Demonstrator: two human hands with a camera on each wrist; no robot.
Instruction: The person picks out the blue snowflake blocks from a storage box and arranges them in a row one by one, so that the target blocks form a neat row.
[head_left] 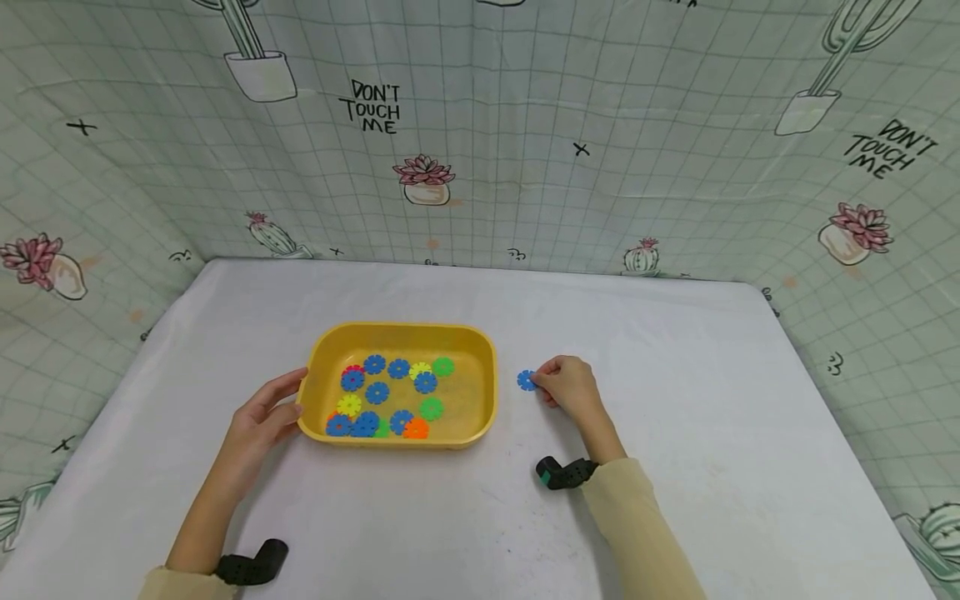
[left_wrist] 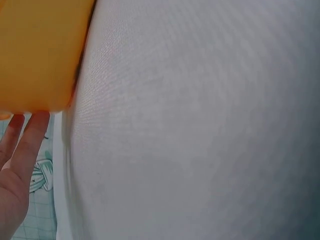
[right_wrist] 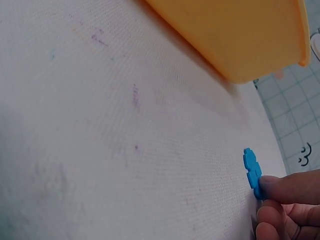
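A blue notched plastic disc (head_left: 526, 380) is pinched between the thumb and fingers of my right hand (head_left: 567, 385), just right of the yellow tray (head_left: 480, 392). In the right wrist view the disc (right_wrist: 252, 172) shows nearly edge-on, close over the white cloth. My left hand (head_left: 258, 429) touches the tray's left end, its fingers fairly straight. Two of those fingers (left_wrist: 30, 145) meet the tray wall (left_wrist: 40, 60) in the left wrist view. Inside the tray lie several notched discs, among them blue ones (head_left: 377, 392), green ones (head_left: 431, 408), a yellow one (head_left: 348, 405) and an orange one (head_left: 416, 428).
The tray stands on a table covered with white cloth (head_left: 420, 517). Behind it and along both sides hangs a checked curtain (head_left: 510, 125) printed with potted plants. Black wrist cameras are strapped to the left wrist (head_left: 255, 563) and the right wrist (head_left: 566, 473).
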